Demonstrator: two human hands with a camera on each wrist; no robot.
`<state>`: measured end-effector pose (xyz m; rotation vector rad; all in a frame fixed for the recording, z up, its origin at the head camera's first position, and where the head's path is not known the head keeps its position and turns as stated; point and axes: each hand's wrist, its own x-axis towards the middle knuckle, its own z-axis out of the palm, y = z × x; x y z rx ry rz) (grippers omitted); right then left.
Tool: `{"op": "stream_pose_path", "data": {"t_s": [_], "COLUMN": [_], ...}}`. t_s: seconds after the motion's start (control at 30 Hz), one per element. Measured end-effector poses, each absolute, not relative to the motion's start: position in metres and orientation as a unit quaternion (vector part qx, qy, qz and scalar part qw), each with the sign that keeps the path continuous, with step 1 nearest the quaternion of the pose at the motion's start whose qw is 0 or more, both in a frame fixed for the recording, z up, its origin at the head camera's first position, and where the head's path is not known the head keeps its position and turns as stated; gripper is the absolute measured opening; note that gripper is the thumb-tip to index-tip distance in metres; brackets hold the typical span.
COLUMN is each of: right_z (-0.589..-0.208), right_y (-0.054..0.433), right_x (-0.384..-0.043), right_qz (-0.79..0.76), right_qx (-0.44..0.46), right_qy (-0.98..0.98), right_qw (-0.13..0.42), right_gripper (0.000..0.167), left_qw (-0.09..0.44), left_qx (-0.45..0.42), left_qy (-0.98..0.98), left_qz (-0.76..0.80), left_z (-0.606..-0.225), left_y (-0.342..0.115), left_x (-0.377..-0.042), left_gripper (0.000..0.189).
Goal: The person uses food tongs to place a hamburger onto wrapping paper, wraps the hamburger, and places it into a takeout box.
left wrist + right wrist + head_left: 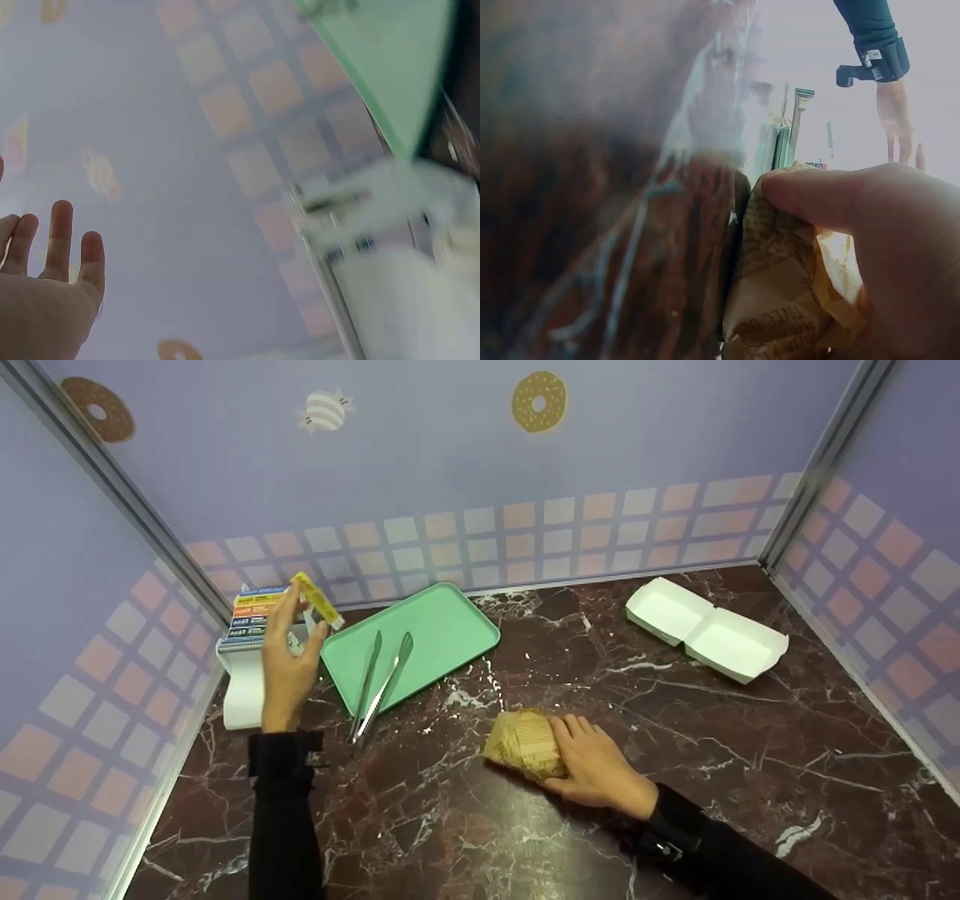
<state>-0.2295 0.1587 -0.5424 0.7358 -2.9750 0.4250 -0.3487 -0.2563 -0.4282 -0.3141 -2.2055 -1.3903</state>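
My left hand is raised beside a small rack of coloured label rolls, holding a yellow printed strip between thumb and forefinger. From the rack hangs a white backing strip. In the left wrist view several fingers of that hand point up, and the yellow strip is out of sight. My right hand grips the right side of a bundle wrapped in printed brown paper, which rests on the counter. The right wrist view shows the thumb pressed onto the crumpled wrapper.
A green tray lies at the back left, with metal tongs across it and their joined end over its front edge. An opened white clamshell box sits at the back right. Purple walls enclose the dark marbled counter.
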Motion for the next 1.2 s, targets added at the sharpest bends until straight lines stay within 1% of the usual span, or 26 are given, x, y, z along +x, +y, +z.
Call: {"op": "stream_pose_path", "data": {"t_s": [0.1, 0.27, 0.47, 0.63, 0.8, 1.0, 1.2], "right_z": [-0.542, -0.543, -0.543, -0.543, -0.543, -0.544, -0.545], "right_y": [0.157, 0.158, 0.159, 0.163, 0.168, 0.174, 0.176], "right_x": [-0.23, -0.23, -0.23, -0.235, -0.243, -0.25, -0.251], "right_qz": [0.138, 0.138, 0.159, 0.189, 0.232, 0.274, 0.293], "right_qx": [0.24, 0.24, 0.234, 0.251, 0.284, 0.298, 0.308], "right_qy": [-0.961, -0.961, -0.959, -0.949, -0.93, -0.914, -0.905], "right_qw": [0.022, 0.024, 0.003, -0.003, -0.001, -0.013, -0.015], "right_gripper": [0.096, 0.096, 0.095, 0.094, 0.093, 0.094, 0.089], "left_qw": [0.224, 0.153, 0.058, -0.041, -0.112, -0.163, -0.182], "left_qx": [-0.152, -0.222, -0.293, -0.318, -0.315, -0.312, -0.3], "left_qy": [-0.804, -0.778, -0.731, -0.709, -0.705, -0.681, -0.669], "left_qz": [-0.529, -0.567, -0.614, -0.628, -0.626, -0.642, -0.656], "left_z": [-0.427, -0.432, -0.447, -0.462, -0.477, -0.493, -0.504], "left_y": [-0.23, -0.184, -0.137, -0.106, -0.087, -0.072, -0.061], "left_x": [-0.345, -0.337, -0.325, -0.315, -0.307, -0.303, -0.299], "left_gripper": [0.063, 0.062, 0.059, 0.058, 0.06, 0.066, 0.072]}}
